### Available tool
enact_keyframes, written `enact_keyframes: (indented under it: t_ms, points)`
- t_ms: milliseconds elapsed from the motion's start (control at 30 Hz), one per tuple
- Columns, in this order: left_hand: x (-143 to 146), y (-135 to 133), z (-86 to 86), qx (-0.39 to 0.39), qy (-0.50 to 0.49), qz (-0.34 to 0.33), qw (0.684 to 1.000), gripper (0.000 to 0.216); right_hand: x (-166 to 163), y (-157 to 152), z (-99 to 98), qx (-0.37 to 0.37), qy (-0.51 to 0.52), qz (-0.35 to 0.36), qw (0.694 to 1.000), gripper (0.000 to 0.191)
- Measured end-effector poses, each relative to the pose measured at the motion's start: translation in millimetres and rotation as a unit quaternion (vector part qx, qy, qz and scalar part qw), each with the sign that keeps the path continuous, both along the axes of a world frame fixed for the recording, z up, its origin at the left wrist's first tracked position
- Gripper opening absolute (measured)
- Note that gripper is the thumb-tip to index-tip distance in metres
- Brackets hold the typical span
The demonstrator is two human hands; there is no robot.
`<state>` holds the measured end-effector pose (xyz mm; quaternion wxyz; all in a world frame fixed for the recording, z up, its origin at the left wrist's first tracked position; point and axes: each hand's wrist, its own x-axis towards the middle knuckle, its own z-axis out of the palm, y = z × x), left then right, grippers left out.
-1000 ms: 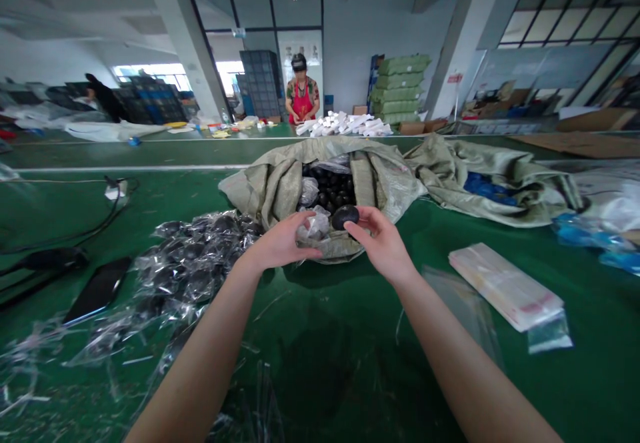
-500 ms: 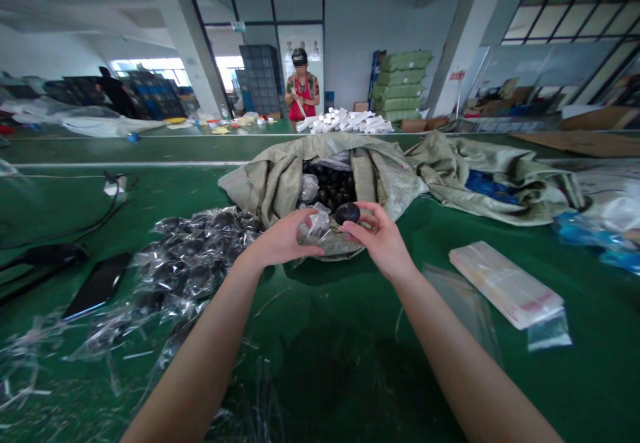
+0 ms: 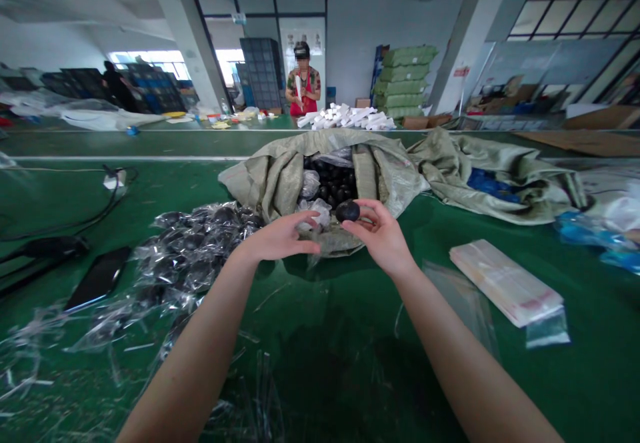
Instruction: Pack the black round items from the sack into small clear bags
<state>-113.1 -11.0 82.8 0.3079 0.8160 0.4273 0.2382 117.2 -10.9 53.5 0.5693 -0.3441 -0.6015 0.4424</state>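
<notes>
- Two hands, apart from each other: the right hand (image 3: 385,236) pinches one black oval piece (image 3: 347,211) between thumb and fingers; the left hand (image 3: 280,237) has thumb and fingers parted beside crumpled clear plastic (image 3: 320,211), and I cannot tell whether it grips any.
- From the held piece, at 12 o'clock, one open sack (image 3: 270,179) with many black pieces (image 3: 333,179) inside, too crowded to count.
- Between 8 and 9, one pile of wrapped black pieces (image 3: 195,249), uncountable; beyond it, one phone (image 3: 99,279).
- Between 3 and 4, one stack of clear bags (image 3: 507,283).
- Between 2 and 3, a second sack (image 3: 440,169), blue items (image 3: 493,185) in it.
- Under everything, a green tabletop (image 3: 340,349) strewn with plastic strips.
- Beyond, one person in a red apron (image 3: 310,103) at 11, a white heap (image 3: 347,117) at 12, stacked green bales (image 3: 407,73) at 1.
</notes>
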Motion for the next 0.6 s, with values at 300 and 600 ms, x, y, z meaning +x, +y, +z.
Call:
enact_keyframes:
  t_ms: [300, 600]
  points:
    - [13, -2, 1.7, -0.028, -0.128, 0.032, 0.991, 0.048, 0, -9, 7.2, 0.047, -0.071, 0.088, 0.993, 0.040]
    - [22, 1, -7.1, -0.072, -0.154, 0.053, 0.984, 0.046, 3, -6, 4.0, 0.047, -0.086, 0.102, 0.990, 0.040]
